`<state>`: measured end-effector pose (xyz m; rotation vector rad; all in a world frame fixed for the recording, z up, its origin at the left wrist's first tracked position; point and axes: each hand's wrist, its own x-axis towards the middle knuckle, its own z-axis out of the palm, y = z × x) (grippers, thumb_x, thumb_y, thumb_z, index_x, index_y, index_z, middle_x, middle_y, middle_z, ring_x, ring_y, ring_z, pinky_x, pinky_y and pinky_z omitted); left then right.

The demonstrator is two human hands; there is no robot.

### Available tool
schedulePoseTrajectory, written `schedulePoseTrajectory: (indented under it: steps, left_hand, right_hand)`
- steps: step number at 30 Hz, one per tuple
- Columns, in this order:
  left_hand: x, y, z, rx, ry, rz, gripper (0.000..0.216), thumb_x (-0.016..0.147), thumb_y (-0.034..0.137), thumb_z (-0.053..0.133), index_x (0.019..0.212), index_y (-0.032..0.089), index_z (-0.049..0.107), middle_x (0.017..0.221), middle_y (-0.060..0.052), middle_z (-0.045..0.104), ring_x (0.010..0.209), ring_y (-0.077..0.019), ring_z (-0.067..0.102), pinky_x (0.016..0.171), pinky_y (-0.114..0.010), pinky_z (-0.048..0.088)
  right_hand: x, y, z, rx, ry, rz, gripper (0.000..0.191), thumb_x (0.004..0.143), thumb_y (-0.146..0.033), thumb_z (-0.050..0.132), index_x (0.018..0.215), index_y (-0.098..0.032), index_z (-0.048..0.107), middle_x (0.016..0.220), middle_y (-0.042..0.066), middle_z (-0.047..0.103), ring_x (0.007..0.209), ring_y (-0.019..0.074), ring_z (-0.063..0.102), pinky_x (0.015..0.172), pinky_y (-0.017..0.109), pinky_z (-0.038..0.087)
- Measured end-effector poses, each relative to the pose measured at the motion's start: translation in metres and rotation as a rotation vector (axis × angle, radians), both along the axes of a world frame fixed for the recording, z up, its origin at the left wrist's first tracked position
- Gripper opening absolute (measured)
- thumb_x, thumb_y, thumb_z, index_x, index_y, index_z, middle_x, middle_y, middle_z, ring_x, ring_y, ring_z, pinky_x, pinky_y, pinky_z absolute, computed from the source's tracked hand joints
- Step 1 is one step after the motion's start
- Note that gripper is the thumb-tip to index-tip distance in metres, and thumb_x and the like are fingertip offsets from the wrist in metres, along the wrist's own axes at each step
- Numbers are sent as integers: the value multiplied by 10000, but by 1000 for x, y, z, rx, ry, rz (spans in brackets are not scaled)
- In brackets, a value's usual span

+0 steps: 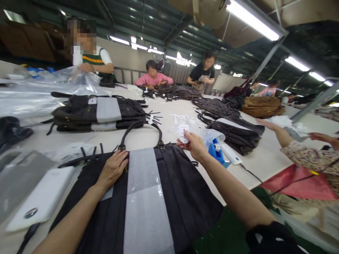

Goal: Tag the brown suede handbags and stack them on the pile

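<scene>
A dark suede handbag (182,197) lies flat in front of me with a white tissue strip (144,201) wrapped down its middle. My left hand (112,169) rests flat on the bag's top edge, just left of the strip, fingers spread. My right hand (193,144) reaches past the bag's upper right corner and pinches a small white tag (183,134) between thumb and fingers. The bag's curved handle (140,128) lies on the table beyond it.
A stack of similar wrapped bags (97,113) sits behind, more bags (233,132) to the right beside a blue tape dispenser (215,150). A white tray (39,197) lies at my left. Other people work around the long table; a neighbour's arms (291,141) reach in at right.
</scene>
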<state>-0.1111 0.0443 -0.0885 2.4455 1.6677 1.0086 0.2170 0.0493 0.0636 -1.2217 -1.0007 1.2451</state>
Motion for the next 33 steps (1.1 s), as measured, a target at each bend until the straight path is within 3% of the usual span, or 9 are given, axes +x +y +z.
schedulePoseTrajectory:
  steps: [3, 7, 10, 15, 23, 30, 33]
  left_hand:
    - [2, -8, 10, -58, -225, 22, 431, 848, 421, 363, 1103, 152, 584, 1177, -85, 578, 1173, -206, 447, 1049, -385, 300]
    - [-1, -16, 23, -296, -590, -11, 486, 859, 457, 325, 1091, 128, 598, 1153, -87, 598, 1119, -193, 504, 1030, -357, 324]
    - [-6, -17, 28, -458, -796, -154, 533, 868, 480, 288, 1078, 110, 610, 1110, -93, 623, 1111, -201, 514, 1036, -372, 304]
    - [-9, -15, 25, -458, -905, -213, 375, 705, 410, 611, 958, 138, 662, 1076, -72, 628, 1071, -233, 525, 984, -365, 345]
    - [-10, -11, 15, -441, -1003, -190, 180, 675, 314, 635, 633, 139, 644, 900, -48, 647, 901, -190, 562, 878, -305, 380]
    - [-9, -11, 14, -448, -1129, -173, 209, 671, 308, 659, 787, 136, 686, 865, -57, 671, 893, -186, 577, 891, -327, 385]
    - [-9, -10, 10, -451, -1166, -116, 245, 678, 335, 661, 809, 130, 685, 856, -64, 680, 858, -178, 591, 874, -326, 403]
  right_hand:
    - [-60, 4, -1, -89, 167, 135, 148, 864, -286, 466, 827, -143, 475, 648, 43, 628, 548, 133, 621, 442, 195, 469]
    - [-139, 11, -27, -159, 292, 209, 104, 868, -243, 441, 842, -145, 463, 623, 20, 614, 534, 119, 613, 475, 203, 492]
    - [-188, 14, -53, -205, 362, 172, 76, 854, -228, 422, 838, -159, 451, 636, 15, 614, 541, 131, 617, 510, 243, 513]
    - [-238, 21, -84, -193, 414, 48, 88, 839, -267, 394, 826, -187, 427, 677, 6, 613, 583, 140, 627, 551, 264, 521]
    - [-252, 30, -98, -110, 540, -11, 102, 806, -279, 441, 819, -179, 443, 635, -8, 618, 583, 138, 621, 556, 256, 505]
    - [-223, 35, -101, -98, 432, -16, 111, 777, -284, 455, 822, -183, 464, 697, 9, 628, 653, 150, 631, 583, 261, 505]
    - [-209, 36, -105, -78, 241, -1, 105, 740, -268, 471, 807, -187, 478, 752, 27, 631, 715, 165, 632, 615, 275, 511]
